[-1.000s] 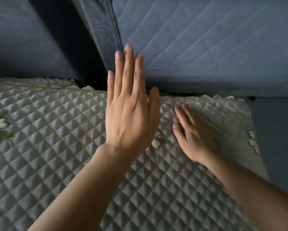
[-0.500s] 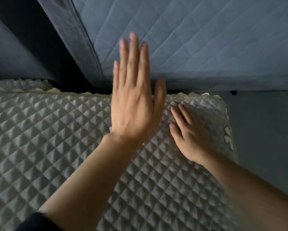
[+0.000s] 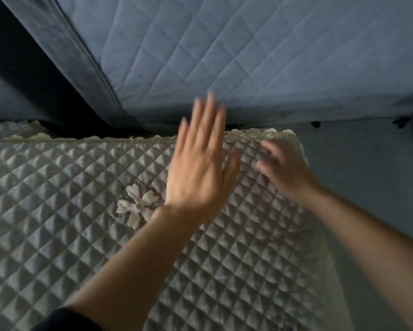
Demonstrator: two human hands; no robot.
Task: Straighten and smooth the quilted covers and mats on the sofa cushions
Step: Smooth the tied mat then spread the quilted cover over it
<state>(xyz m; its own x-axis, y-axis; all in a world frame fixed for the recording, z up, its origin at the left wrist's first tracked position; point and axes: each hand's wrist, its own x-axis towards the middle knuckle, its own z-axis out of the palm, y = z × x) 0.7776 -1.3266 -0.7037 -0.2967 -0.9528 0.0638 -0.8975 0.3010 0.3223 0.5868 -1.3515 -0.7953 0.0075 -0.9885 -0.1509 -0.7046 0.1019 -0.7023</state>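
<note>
As the flat left hand [image 3: 198, 173] dropped from the back cushion [image 3: 248, 56] toward the quilted mat [image 3: 57, 211], the loose-fingered right hand [image 3: 284, 174], likewise empty, reached its corner, probably completing that pass.

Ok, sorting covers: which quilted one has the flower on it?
The grey mat on the seat, with the flower stitched on it; the blue back cushion shows only diamond stitching.

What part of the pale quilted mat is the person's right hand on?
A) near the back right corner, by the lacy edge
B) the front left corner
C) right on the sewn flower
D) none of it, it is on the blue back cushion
A: the right hand lies on the quilted mat close to the lacy edge at the back right corner, well away from the flower.
</note>
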